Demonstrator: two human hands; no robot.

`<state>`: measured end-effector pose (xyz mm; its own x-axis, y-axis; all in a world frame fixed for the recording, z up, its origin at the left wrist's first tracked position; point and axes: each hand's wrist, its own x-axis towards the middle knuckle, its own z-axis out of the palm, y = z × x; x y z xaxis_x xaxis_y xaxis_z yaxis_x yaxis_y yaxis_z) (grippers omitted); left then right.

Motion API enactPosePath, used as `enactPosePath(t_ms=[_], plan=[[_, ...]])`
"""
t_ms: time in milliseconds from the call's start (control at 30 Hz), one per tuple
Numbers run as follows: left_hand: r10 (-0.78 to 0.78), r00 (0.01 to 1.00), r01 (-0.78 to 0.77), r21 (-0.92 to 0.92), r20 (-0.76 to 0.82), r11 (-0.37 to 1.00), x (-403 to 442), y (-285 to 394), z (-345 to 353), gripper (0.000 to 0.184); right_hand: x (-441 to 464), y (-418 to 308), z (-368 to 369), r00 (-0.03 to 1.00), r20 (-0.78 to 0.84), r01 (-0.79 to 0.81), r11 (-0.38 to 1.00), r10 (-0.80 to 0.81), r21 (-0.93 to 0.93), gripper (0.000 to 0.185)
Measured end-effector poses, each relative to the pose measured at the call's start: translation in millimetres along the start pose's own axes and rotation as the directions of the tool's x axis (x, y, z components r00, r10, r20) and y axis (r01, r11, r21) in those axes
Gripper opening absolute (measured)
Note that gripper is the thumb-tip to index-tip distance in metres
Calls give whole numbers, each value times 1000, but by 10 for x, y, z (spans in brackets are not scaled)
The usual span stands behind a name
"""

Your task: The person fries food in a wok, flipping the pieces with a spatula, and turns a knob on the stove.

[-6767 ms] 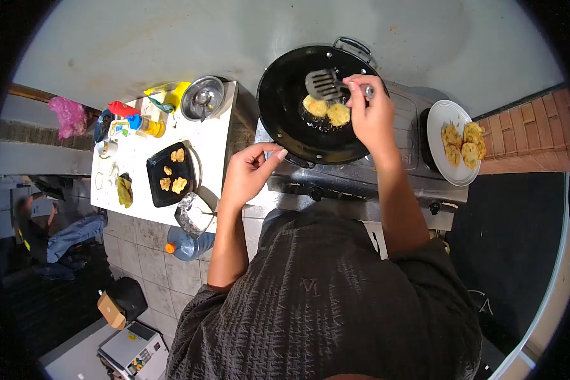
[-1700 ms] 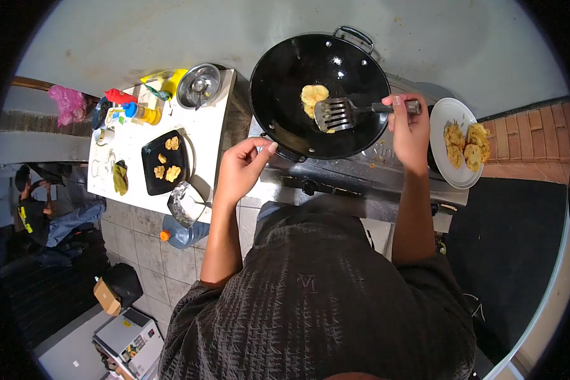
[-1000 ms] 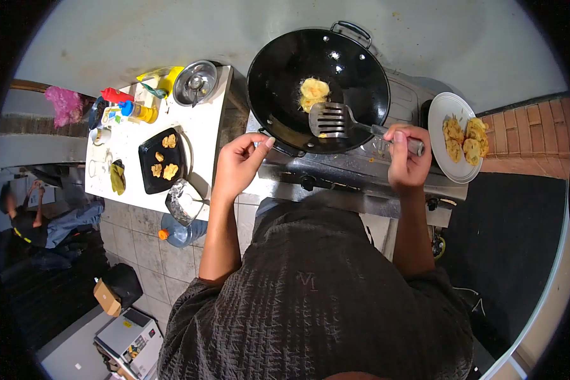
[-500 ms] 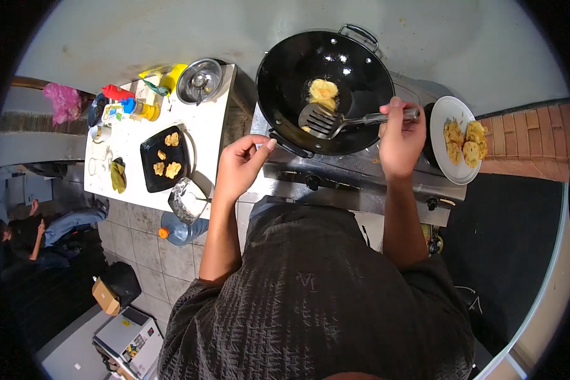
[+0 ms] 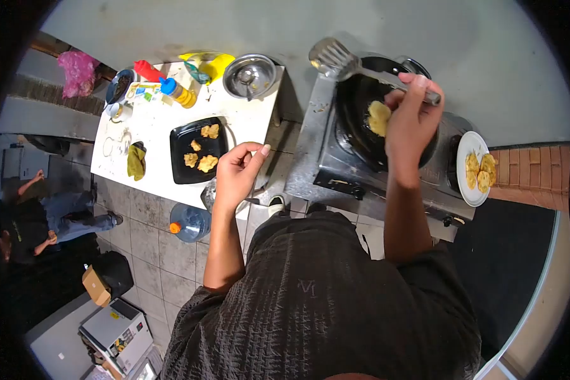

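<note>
My right hand (image 5: 414, 130) grips the handle of a metal slotted spatula (image 5: 335, 58). The spatula is raised over the far left rim of the black wok (image 5: 354, 130), its slotted head beyond the rim. A pale yellow fritter (image 5: 378, 118) lies in the wok, partly covered by my right hand. My left hand (image 5: 235, 177) hovers between the white table and the stove with fingers curled and thumb against them; nothing shows in it. Several browned fritters rest on a white plate (image 5: 468, 193) right of the stove.
On the white table (image 5: 155, 168) stand a black square tray (image 5: 182, 171) with fried pieces, a steel bowl (image 5: 266, 65), squeeze bottles and a green cloth (image 5: 136, 161). A water jug (image 5: 193, 223) is on the floor. Another person (image 5: 28, 221) is at far left.
My right hand has lifted the spatula out of the wok, up and left. My left hand is now away from the wok's handle. The view has shifted, moving the table and stove rightward.
</note>
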<state>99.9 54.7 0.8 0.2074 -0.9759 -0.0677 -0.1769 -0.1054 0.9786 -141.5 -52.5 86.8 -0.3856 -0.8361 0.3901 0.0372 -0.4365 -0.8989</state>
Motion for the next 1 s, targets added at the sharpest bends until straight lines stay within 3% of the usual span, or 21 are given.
enactPosePath(t_ms=[167,200,267,367,467,633,700,767,833,1000], plan=[[-51,998,49,-56,-34,997,15,-226,-582,15,-439,680,936,979,44,191,968,-200,161,12],[-53,998,51,-54,-42,997,11,-263,-692,15,-522,879,1090,939,92,330,944,-330,21,9],[-55,997,52,-55,-51,997,6,-342,-895,14,-677,1328,1349,880,185,468,868,-438,-166,11],[-44,994,38,-58,-100,998,-68,-440,-1188,13,-860,1839,1588,845,387,466,864,-370,-190,14],[-142,982,130,-100,-128,986,-166,-489,-1432,12,-862,2020,1709,800,427,541,813,-421,-213,15],[-159,979,146,-108,-127,983,-157,-576,-1521,13,-863,1623,1659,833,371,511,827,-410,-234,14],[-136,987,126,-111,-83,986,-70,-542,-1436,13,-842,1367,1558,893,252,420,893,-374,-163,11],[-111,993,105,-123,-41,987,37,-479,-1307,13,-786,1152,1375,872,233,476,855,-430,-205,8],[-79,997,80,-143,15,986,163,-408,-1138,13,-764,826,1184,961,81,261,965,-263,34,8],[21,989,-1,-136,147,991,438,-228,-657,16,-498,230,401,964,-246,-58,982,102,182,21]])
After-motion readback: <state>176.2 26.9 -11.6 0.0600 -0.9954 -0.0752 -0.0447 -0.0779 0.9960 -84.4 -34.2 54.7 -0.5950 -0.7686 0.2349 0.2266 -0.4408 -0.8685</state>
